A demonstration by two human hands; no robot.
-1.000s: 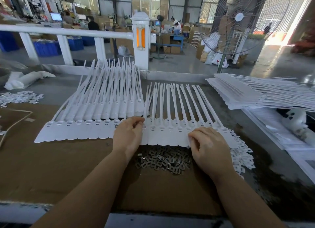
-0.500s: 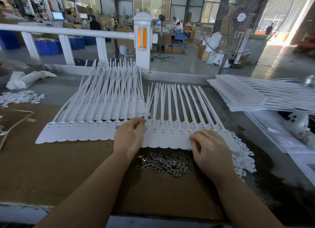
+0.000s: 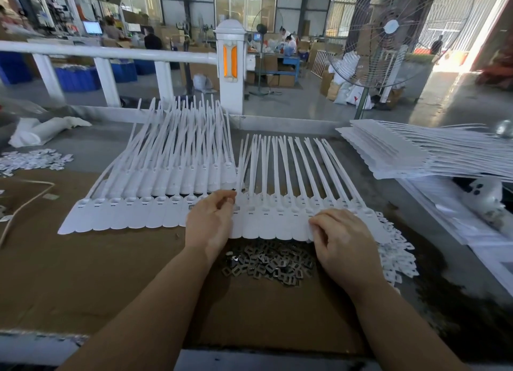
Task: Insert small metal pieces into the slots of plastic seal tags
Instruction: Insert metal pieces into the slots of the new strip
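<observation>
A joined strip of white plastic seal tags [image 3: 280,220] lies flat before me, tails pointing away. My left hand [image 3: 211,220] pinches at the leftmost tag's slot, fingertips together; a small metal piece may be between them, too small to tell. My right hand [image 3: 338,237] rests curled on the strip's right end, pressing it down. A heap of small metal pieces [image 3: 272,262] lies just in front of the strip, between my wrists. A second stack of tag strips [image 3: 155,198] sits to the left, tails raised.
Brown cardboard [image 3: 97,273] covers the bench. White plastic bits [image 3: 397,259] lie at the right, another scatter [image 3: 33,159] at far left. More tag strips [image 3: 416,154] are stacked at right. A white railing [image 3: 111,54] and a fan [image 3: 388,31] stand behind.
Both hands stay almost in place on the strip. The left fingertips have closed slightly at the leftmost tag's slot.
</observation>
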